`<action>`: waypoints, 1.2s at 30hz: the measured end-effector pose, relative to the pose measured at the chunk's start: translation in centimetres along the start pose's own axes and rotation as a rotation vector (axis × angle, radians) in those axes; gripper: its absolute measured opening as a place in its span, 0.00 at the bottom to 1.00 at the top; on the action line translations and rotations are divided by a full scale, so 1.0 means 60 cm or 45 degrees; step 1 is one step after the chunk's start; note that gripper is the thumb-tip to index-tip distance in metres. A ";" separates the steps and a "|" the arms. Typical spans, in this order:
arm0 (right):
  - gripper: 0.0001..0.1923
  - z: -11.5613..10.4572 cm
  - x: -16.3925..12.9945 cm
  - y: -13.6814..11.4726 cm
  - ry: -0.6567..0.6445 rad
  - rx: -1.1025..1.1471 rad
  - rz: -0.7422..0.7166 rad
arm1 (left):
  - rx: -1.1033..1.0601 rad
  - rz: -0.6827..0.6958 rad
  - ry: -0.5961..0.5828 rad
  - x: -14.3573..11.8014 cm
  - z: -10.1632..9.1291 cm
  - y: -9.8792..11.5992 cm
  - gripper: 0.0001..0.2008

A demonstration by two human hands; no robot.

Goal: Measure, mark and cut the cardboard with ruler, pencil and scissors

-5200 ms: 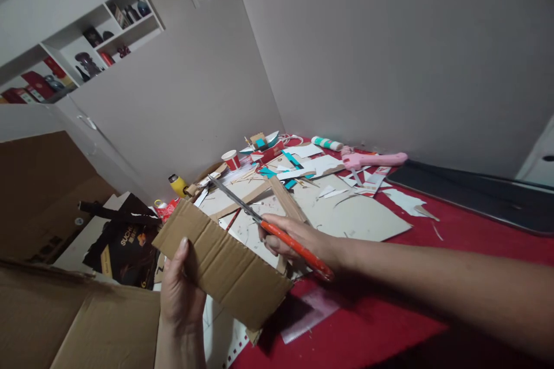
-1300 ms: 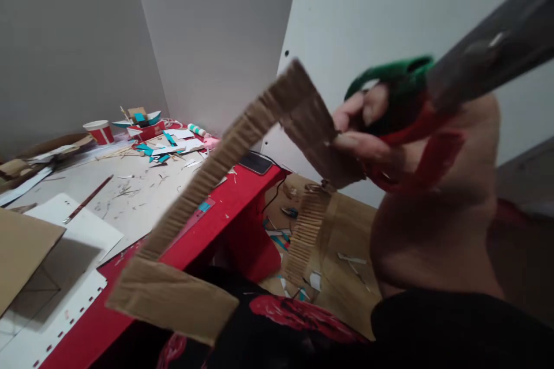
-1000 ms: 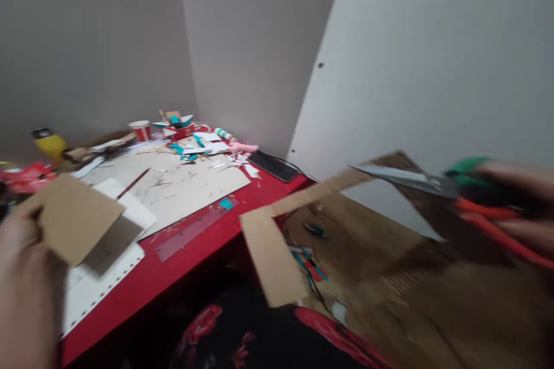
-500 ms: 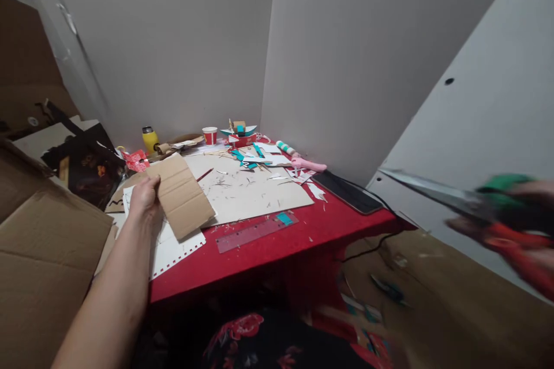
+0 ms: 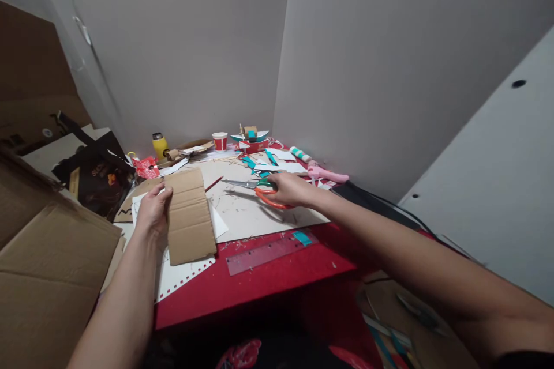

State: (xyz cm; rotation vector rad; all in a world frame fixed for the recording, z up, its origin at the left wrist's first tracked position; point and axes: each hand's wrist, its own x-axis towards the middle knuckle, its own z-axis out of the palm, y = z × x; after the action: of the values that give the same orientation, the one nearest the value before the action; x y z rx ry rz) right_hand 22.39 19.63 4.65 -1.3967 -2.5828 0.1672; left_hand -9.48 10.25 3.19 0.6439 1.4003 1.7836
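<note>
Red table [image 5: 268, 277] in a grey-walled corner, littered with paper scraps.
Near left, the left hand [image 5: 152, 211] grips a light, stiff cardboard piece [image 5: 189, 218] by its left edge, the best hold; farther right, the right hand [image 5: 291, 189] closes on scissors [image 5: 258, 189].

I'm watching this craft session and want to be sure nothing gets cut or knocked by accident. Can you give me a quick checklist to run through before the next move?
1. Left hand grips the cardboard piece at its left edge: ok.
2. Right hand on the scissors, which lie low over the board: ok.
3. Blades shut: cannot tell, they look nearly closed.
4. Blade tips point toward the left hand's side but stay apart from it: ok.
5. Ruler lies flat on the table, apart from both hands: ok.
6. Cup and bottle stand upright at the back: ok.
</note>
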 end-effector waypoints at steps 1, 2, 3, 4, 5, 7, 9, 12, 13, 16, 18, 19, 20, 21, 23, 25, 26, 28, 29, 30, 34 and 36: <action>0.13 0.009 0.013 0.003 -0.032 -0.007 0.008 | -0.005 -0.008 -0.006 -0.001 0.001 -0.001 0.19; 0.14 0.016 0.025 0.005 -0.063 -0.014 0.016 | -0.012 -0.016 -0.011 -0.001 0.002 -0.001 0.19; 0.14 0.022 0.036 0.007 -0.092 -0.020 0.026 | -0.019 -0.025 -0.015 -0.002 0.003 -0.002 0.19; 0.15 0.026 0.046 0.009 -0.115 -0.026 0.039 | -0.026 -0.034 -0.019 -0.004 0.005 -0.003 0.19; 0.15 0.029 0.056 0.012 -0.133 -0.029 0.055 | -0.033 -0.043 -0.025 -0.006 0.008 -0.005 0.19; 0.17 0.032 0.073 0.021 -0.150 -0.025 0.092 | -0.045 -0.057 -0.046 -0.010 0.013 -0.007 0.17; 0.17 0.030 0.087 0.033 -0.149 -0.002 0.124 | -0.058 -0.068 -0.073 -0.015 0.019 -0.010 0.14; 0.16 0.017 0.103 0.044 -0.089 0.077 0.127 | -0.067 -0.094 -0.099 -0.021 0.027 -0.016 0.15; 0.15 0.012 0.107 0.043 -0.043 0.119 0.110 | -0.063 -0.112 -0.107 -0.022 0.031 -0.018 0.15; 0.11 -0.001 0.120 0.019 0.134 0.304 0.011 | -0.026 -0.174 -0.133 -0.018 0.050 -0.025 0.12; 0.13 -0.005 0.130 -0.009 0.219 0.466 -0.071 | 0.014 -0.202 -0.161 -0.012 0.070 -0.029 0.10; 0.14 -0.006 0.135 -0.022 0.245 0.549 -0.105 | 0.037 -0.208 -0.177 -0.008 0.080 -0.031 0.13; 0.14 -0.006 0.141 -0.035 0.255 0.629 -0.137 | 0.062 -0.209 -0.189 -0.004 0.090 -0.033 0.15; 0.13 -0.006 0.147 -0.045 0.260 0.707 -0.160 | 0.090 -0.202 -0.192 0.000 0.099 -0.034 0.17; 0.11 -0.006 0.158 -0.058 0.248 0.856 -0.189 | 0.152 -0.151 -0.163 0.008 0.112 -0.030 0.18; 0.10 -0.008 0.166 -0.063 0.202 0.993 -0.217 | 0.221 -0.048 -0.104 0.015 0.117 -0.019 0.18; 0.10 -0.010 0.168 -0.063 0.173 1.051 -0.234 | 0.255 0.013 -0.081 0.019 0.118 -0.010 0.17; 0.10 -0.015 0.168 -0.064 0.121 1.139 -0.272 | 0.319 0.111 -0.089 0.023 0.122 0.011 0.16; 0.11 -0.017 0.166 -0.066 0.103 1.166 -0.289 | 0.351 0.135 -0.128 0.025 0.126 0.022 0.15; 0.11 -0.019 0.165 -0.068 0.092 1.182 -0.305 | 0.385 0.142 -0.189 0.026 0.132 0.031 0.15; 0.13 -0.018 0.159 -0.076 0.105 1.129 -0.340 | 0.598 0.121 -0.468 0.031 0.159 0.043 0.17; 0.14 -0.013 0.160 -0.071 0.111 1.032 -0.330 | 0.751 0.150 -0.516 0.043 0.162 0.034 0.15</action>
State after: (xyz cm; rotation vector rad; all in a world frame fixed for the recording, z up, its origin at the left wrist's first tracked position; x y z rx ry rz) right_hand 13.97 25.33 7.41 -0.7442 -2.1756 0.9518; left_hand -3.97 17.71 7.60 1.3358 1.6155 1.2091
